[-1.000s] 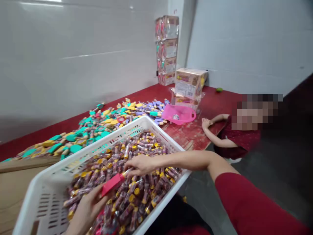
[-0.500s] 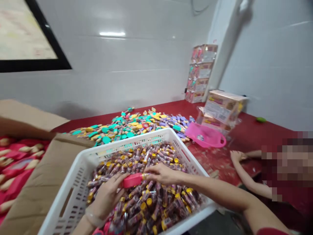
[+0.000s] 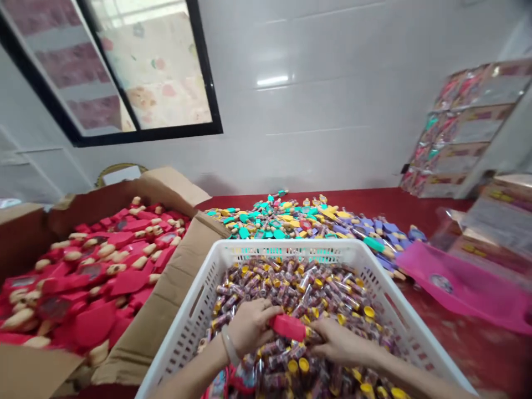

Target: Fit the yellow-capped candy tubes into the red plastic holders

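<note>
Red tabletop, white tiled wall, blurry window.

We note a white slotted crate filled with small tubes in dark maroon-brown wrappers with yellow caps. Between our hands sits a bright red piece. We see a brown cardboard box holding red flat pieces with beige ends. Beyond the crate lies a mixed pile of teal, yellow and purple. The tabletop is dark red, scuffed pale in places. A tray at our right is hot pink. The wall is glossy white; the window frame is black.
</note>
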`<state>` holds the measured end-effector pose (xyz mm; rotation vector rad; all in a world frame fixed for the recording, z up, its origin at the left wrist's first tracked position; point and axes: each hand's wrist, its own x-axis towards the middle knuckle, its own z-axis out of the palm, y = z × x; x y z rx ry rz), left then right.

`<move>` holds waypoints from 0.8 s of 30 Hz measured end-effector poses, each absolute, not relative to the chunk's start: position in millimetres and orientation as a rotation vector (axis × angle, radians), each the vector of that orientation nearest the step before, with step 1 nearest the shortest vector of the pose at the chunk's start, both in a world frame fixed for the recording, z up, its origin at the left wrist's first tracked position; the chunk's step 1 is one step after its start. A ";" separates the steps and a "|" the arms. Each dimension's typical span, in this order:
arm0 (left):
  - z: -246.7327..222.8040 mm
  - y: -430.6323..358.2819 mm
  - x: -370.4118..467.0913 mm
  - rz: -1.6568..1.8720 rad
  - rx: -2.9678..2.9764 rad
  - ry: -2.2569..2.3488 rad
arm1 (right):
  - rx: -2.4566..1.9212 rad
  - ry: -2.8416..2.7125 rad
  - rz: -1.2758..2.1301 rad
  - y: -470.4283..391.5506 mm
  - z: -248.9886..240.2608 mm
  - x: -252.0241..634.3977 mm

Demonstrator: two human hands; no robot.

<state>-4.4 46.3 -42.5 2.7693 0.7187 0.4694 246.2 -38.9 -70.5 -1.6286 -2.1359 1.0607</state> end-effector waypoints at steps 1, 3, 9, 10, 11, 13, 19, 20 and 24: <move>-42.2 45.6 -4.3 0.459 2.800 0.697 | -1.551 -2.089 1.225 -39.2 -69.8 247.5; -37.0 45.1 -2.5 0.425 2.720 0.743 | -1.559 -2.092 1.159 -37.9 -66.7 249.3; -22.7 47.4 3.1 0.057 2.088 0.891 | -1.740 -2.381 0.233 -28.4 -56.9 246.4; -24.0 47.0 2.8 0.095 2.137 0.867 | -1.752 -2.358 0.352 -27.9 -56.7 247.4; -25.9 46.2 2.3 0.161 2.235 0.842 | -1.762 -2.312 0.539 -27.7 -57.2 249.2; -29.4 43.9 1.8 0.287 2.461 0.792 | -1.718 -2.213 0.988 -27.8 -60.1 253.6; -21.2 41.7 7.3 0.092 2.152 0.925 | -1.739 -2.415 0.253 -29.8 -59.4 254.5; -19.1 42.2 7.4 0.056 2.040 0.903 | -1.738 -2.458 0.057 -31.1 -54.8 252.9; -17.9 41.3 3.7 0.108 2.053 0.800 | -1.831 -2.523 0.219 -36.9 -34.1 250.7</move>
